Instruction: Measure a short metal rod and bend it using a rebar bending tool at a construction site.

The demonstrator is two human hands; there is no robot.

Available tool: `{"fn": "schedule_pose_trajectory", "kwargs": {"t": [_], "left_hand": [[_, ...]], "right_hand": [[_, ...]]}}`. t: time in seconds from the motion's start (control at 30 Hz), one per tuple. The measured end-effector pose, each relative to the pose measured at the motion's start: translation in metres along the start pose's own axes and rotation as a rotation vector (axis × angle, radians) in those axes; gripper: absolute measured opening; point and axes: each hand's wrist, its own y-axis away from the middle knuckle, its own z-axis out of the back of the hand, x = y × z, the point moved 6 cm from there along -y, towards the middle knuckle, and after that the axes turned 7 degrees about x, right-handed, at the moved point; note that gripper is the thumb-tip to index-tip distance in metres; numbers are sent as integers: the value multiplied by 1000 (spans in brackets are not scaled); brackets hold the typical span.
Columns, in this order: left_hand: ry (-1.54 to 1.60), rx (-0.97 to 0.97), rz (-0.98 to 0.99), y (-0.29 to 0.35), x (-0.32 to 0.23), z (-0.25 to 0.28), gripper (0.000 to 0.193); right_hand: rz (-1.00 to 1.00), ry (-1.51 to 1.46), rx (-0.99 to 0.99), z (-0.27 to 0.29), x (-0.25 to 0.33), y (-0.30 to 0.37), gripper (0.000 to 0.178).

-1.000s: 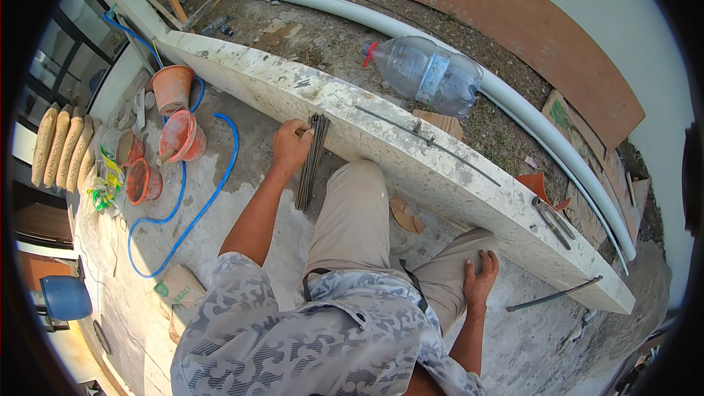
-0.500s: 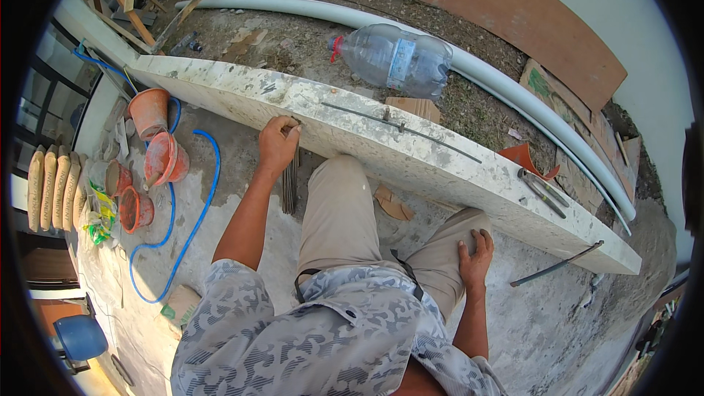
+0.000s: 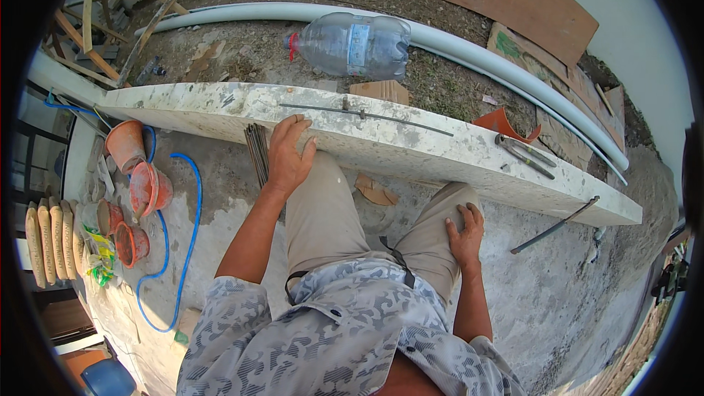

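L. hand point(image 3: 290, 161), grip released, fingers loosely bent, was at the top edge of the low conc. wall point(image 3: 513, 185); rod bundle point(image 3: 257, 148) was just beside, to its l.; thin rod point(image 3: 402, 122) lay atop wall. R. hand point(image 3: 467, 236), also unclenched, rested on R. knee point(image 3: 446, 204).

Before me, along the wall's point(image 3: 411, 152) top, lies a thin rod point(image 3: 403, 124); pliers point(image 3: 529, 162) rest to its right, nearer the right end. Beyond the far edge lies a bottle point(image 3: 337, 48), with pipes point(image 3: 484, 59) behind. Below the near edge, a rod bundle point(image 3: 256, 148) sits left of my left hand point(image 3: 288, 158); buckets point(image 3: 150, 188) stand farther left.
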Motion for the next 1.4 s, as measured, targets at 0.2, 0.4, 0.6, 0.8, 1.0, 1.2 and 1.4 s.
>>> {"fn": "schedule_pose_trajectory", "kwargs": {"t": [0.2,0.4,0.6,0.8,1.0,1.2,1.4], "left_hand": [[-10,103,-21,1,-7,-21,49],[-16,157,-40,-1,-6,-30,59],[-57,164,-24,-1,-12,-32,64],[-102,184,-11,5,-10,-34,64],[-184,199,-4,16,2,-30,65],[-145,258,66,7,-7,-34,64],[-138,265,106,14,-3,-26,64]], "right_hand": [[-35,31,-14,1,-4,3,49],[-34,10,-2,0,-7,3,51],[-47,-91,-166,8,-27,9,46],[-426,-95,-739,103,-142,17,45],[-771,-86,-810,175,-303,18,76],[-814,-313,-464,182,-398,20,69],[-833,-240,-483,174,-423,-2,51]]}}
